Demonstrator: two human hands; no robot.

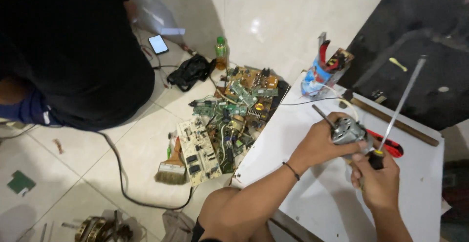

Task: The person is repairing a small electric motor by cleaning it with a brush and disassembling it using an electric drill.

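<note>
My left hand [320, 142] grips a small grey electric motor [348, 129] with a thin shaft sticking out to the upper left, held just above the white tabletop [293, 139]. My right hand [378, 181] is closed around the dark handle of a long screwdriver [400, 105] whose metal shaft points up and to the right, away from the motor. The two hands touch at the motor. A black band circles my left wrist.
A red-handled tool [391, 146], a wooden stick [395, 122] and a blue holder with pliers [325, 71] lie on the table. On the tiled floor: several circuit boards [229, 120], a paintbrush [172, 171], a green bottle [221, 51], a phone [158, 43], a cable. Another person in black [73, 46] sits left.
</note>
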